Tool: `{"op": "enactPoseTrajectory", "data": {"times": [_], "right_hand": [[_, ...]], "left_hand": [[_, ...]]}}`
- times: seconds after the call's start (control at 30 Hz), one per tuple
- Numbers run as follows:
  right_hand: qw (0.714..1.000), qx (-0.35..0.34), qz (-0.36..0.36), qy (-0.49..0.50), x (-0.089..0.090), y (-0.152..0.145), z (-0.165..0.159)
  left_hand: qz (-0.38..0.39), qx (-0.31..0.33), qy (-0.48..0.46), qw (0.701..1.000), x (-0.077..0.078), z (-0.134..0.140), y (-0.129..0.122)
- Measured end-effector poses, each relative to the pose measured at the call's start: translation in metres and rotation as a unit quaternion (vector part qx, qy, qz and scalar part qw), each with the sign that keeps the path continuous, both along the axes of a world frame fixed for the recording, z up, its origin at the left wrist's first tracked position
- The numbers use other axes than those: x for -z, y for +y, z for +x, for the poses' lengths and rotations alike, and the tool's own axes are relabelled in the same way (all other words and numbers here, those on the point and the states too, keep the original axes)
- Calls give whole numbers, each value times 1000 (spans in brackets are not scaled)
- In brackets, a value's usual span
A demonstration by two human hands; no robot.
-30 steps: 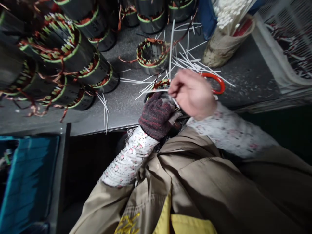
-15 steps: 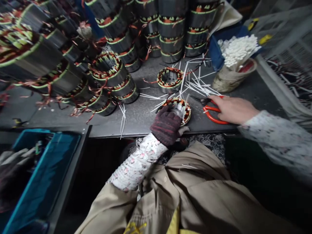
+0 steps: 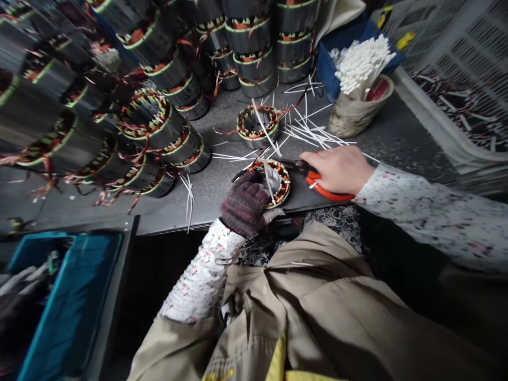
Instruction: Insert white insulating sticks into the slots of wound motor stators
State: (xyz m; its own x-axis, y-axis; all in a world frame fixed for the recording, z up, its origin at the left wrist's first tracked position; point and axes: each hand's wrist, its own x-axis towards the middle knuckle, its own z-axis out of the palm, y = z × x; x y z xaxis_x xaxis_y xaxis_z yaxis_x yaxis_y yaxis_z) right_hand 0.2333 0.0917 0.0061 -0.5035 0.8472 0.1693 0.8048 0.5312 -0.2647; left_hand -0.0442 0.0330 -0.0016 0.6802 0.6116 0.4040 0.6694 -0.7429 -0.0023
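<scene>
My left hand, in a dark maroon knit glove, grips the near-left side of a wound motor stator at the bench's front edge. Its copper windings face up, and white cable ties stick up from the ring. Some of the gloved fingers are hidden behind and inside it. My bare right hand is closed round red-handled scissors, their dark blades pointing left at the stator's far-right rim. Just behind stands a second stator, with a white tie across it.
Loose white ties lie behind the scissors. A worn cup full of white ties stands at back right, beside a white plastic basket. Tall stator stacks line the back and left. A teal bin sits lower left.
My right hand has closed round the scissors and brought them left, close to the stator. My left hand still holds the stator. The whole view has shifted slightly.
</scene>
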Motion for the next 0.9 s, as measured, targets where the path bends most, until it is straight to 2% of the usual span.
{"op": "enactPoseTrajectory", "data": {"times": [0.17, 0.27, 0.33, 0.47, 0.57, 0.73, 0.83, 0.9], "right_hand": [[986, -99, 43, -130, -19, -12, 17], [974, -106, 48, -196, -29, -16, 19], [976, -105, 30, -190, -32, -14, 22], [989, -105, -6, -101, -28, -10, 31], [991, -115, -18, -70, -25, -18, 27], [977, -167, 34, -129, -33, -38, 0], [979, -141, -4, -145, -36, -37, -6], [984, -93, -39, -147, -35, -31, -2]], "left_hand": [[-13, 5, -16, 1000, 5, -2, 2], [-22, 10, -33, 999, 4, -3, 2], [-29, 9, -36, 999, 3, -3, 1], [-38, 0, -32, 999, 1, -2, -1], [-41, 5, -36, 999, 4, -2, 0], [-11, 34, -60, 998, 10, -3, 4], [15, 38, -70, 997, 6, 0, 2], [-2, 9, -36, 999, 2, 5, -1]]}}
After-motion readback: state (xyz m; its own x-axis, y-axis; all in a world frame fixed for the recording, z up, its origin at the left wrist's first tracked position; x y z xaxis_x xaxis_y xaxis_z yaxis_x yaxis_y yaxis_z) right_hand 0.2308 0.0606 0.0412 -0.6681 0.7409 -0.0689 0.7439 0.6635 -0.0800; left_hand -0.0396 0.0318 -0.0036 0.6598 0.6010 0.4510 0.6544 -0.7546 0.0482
